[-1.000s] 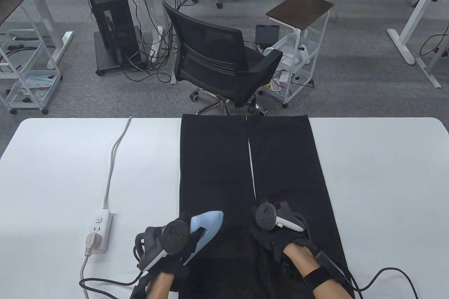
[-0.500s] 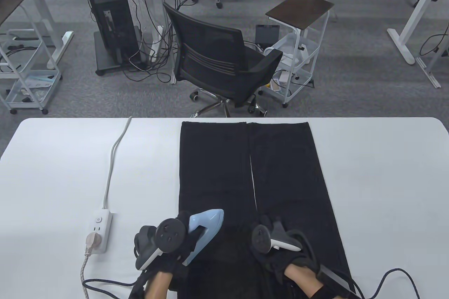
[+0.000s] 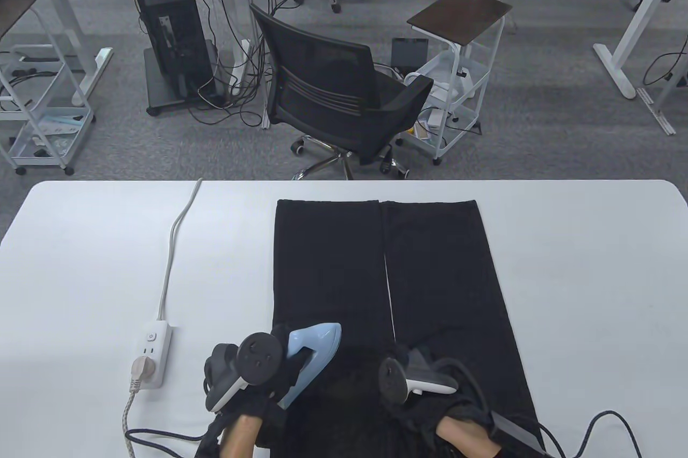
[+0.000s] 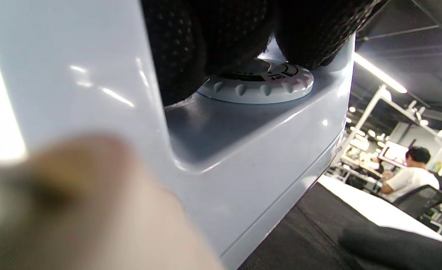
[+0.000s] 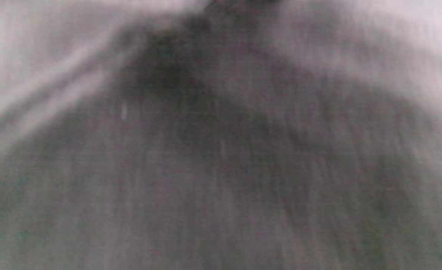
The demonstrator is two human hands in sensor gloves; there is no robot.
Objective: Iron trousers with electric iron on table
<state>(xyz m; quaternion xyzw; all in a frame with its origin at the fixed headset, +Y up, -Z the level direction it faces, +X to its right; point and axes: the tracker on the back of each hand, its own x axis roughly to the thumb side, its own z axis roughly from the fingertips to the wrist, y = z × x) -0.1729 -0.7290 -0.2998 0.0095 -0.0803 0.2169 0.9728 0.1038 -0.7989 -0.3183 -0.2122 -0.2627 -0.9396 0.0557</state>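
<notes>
From the table view, the black trousers [image 3: 387,291] lie flat down the middle of the white desk [image 3: 591,275], legs side by side with a thin pale gap between them. Their hems stop just short of the desk's far edge, and the waist end runs off the view's bottom edge. Wide bare desk lies to the right of the trousers. To the left, a power strip [image 3: 152,353] sits well apart from the cloth, its cord [image 3: 172,243] trailing to the far edge. The left hand [image 3: 263,377] grips the pale blue iron [image 3: 312,353], which sits on the left trouser leg near its outer edge, nose pointing up and right. The right hand [image 3: 424,377] rests on the right leg near the inner seam; whether its fingers are spread or clenched cannot be told. An office chair [image 3: 338,98] stands beyond the far edge.

In the left wrist view, gloved fingers [image 4: 206,41] wrap the iron's handle above a ribbed dial [image 4: 258,84], the iron's body [image 4: 243,161] sitting on dark cloth [image 4: 303,240].

The right wrist view is a blur of dark cloth [image 5: 221,168].
</notes>
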